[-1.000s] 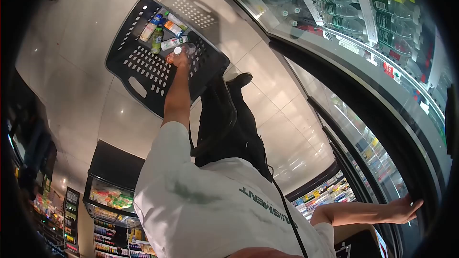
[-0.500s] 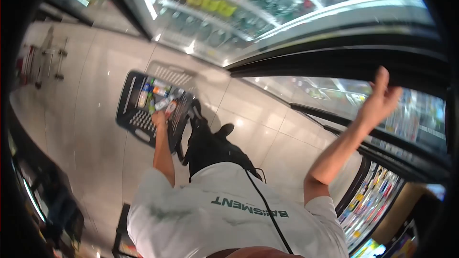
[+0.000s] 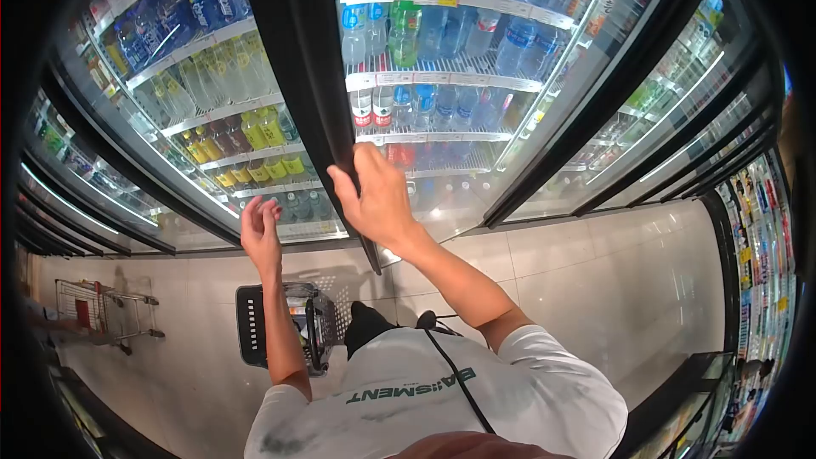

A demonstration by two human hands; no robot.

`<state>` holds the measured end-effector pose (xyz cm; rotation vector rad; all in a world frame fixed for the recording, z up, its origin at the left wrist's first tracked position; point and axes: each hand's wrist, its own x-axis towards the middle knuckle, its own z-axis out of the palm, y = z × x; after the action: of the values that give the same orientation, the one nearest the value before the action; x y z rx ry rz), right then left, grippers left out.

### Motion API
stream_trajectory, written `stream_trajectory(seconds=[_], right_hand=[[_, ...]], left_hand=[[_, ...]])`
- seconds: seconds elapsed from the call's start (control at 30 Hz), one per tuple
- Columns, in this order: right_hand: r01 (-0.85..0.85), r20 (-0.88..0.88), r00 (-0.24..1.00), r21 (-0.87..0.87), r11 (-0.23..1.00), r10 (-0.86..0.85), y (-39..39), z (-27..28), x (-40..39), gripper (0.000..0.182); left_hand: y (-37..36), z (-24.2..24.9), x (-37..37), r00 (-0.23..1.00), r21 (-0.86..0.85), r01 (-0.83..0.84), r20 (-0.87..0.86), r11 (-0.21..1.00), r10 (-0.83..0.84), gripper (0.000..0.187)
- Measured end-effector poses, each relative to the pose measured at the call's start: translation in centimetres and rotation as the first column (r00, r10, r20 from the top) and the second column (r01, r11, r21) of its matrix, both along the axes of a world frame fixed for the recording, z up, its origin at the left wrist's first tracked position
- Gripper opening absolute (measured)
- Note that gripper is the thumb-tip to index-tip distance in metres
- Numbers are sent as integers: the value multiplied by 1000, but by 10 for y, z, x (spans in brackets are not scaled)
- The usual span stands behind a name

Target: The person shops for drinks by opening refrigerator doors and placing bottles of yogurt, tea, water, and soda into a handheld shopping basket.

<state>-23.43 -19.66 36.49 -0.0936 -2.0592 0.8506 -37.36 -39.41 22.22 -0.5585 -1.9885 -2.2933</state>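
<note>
My right hand [image 3: 374,200] is wrapped round the black edge of a glass fridge door [image 3: 310,76], its thumb on the left side of the frame. My left hand [image 3: 261,225] is raised before the lower shelves to the left of that door edge, fingers loosely bent and apart, nothing in them. Yellow bottles [image 3: 268,129] stand on a shelf above it, with clear bottles [image 3: 306,206] behind on the lowest row. Below my left forearm, a dark shopping basket [image 3: 252,327] sits on the floor, its contents partly hidden by the arm.
Shelves of water bottles [image 3: 518,47] show right of the door edge. Further glass doors [image 3: 595,102] line both sides. A shopping trolley [image 3: 102,306] stands at the left, and a packed product shelf [image 3: 756,263] runs along the right.
My left hand has come up out of the basket to the fridge shelves. The view has turned towards the fridge, and my right hand, earlier with fingers extended by the door, now grips its edge.
</note>
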Motion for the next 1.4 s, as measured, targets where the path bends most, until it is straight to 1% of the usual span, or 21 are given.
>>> stream_trajectory(seconds=[0.07,0.13,0.17,0.2,0.23,0.27,0.3,0.33,0.4,0.5,0.57,0.67,0.77,0.93,1.0,1.07,1.13,1.17,1.27,1.37,1.4], right_hand=[[-47,14,999,-32,998,48,-3,3,27,23],[-82,16,996,-57,995,83,-6,9,54,23],[-109,3,994,-67,992,109,-7,10,66,23],[-131,-8,991,-75,988,131,-7,11,77,23],[-153,-18,988,-81,985,152,-6,10,87,22],[-173,-17,985,-69,983,172,-4,9,95,24],[-170,-19,985,-52,984,169,-5,7,102,25],[-165,-22,986,-31,986,164,-5,7,108,25],[-135,-31,990,25,991,135,-5,7,115,29],[-132,73,989,80,988,127,-3,12,125,29],[-145,60,989,113,983,139,1,14,127,28],[-160,39,987,115,981,156,4,12,121,25],[-147,36,989,102,984,144,3,9,114,21],[-161,-5,987,97,982,162,7,4,101,22],[-173,19,985,92,981,172,9,5,102,23],[-180,4,984,87,980,181,10,4,100,25],[-181,-11,983,73,981,182,9,3,100,26],[-179,-18,983,62,982,180,9,3,99,26],[-141,-45,988,91,986,145,8,3,96,26],[-119,-20,992,93,988,122,6,7,96,24],[-118,-1,993,89,989,118,7,9,96,23]], left_hand=[[50,58,8,991,-56,68,-110,996,-74,32],[101,92,-3,947,-5,182,-267,983,-176,33],[118,117,-5,911,-148,235,-311,961,-271,36],[142,121,-25,896,-277,221,-322,935,-307,37],[178,149,-13,867,-107,321,-367,941,-338,37],[203,182,-1,855,-136,327,-380,935,-355,37],[228,204,-5,785,-178,356,-475,917,-397,37],[260,215,-16,750,-164,378,-522,911,-405,39],[322,240,-32,708,-214,357,-573,909,-413,47],[409,256,-67,658,-283,203,-670,938,-344,67],[458,263,-88,608,-303,111,-732,946,-306,81],[520,267,-112,647,-346,148,-674,926,-355,102],[556,277,-117,705,-366,183,-598,913,-381,112],[591,287,-115,749,-386,155,-555,910,-363,107],[595,291,-115,776,-428,266,-437,864,-456,102],[553,311,-89,773,-475,474,-179,742,-608,96],[573,288,-96,839,-333,230,-408,915,-360,91],[583,277,-104,840,-235,100,-500,967,-209,88],[508,283,-72,660,-54,143,-739,988,-136,85],[428,281,-48,666,-76,125,-733,989,-141,85],[402,271,-44,685,-57,191,-707,980,-174,85]])
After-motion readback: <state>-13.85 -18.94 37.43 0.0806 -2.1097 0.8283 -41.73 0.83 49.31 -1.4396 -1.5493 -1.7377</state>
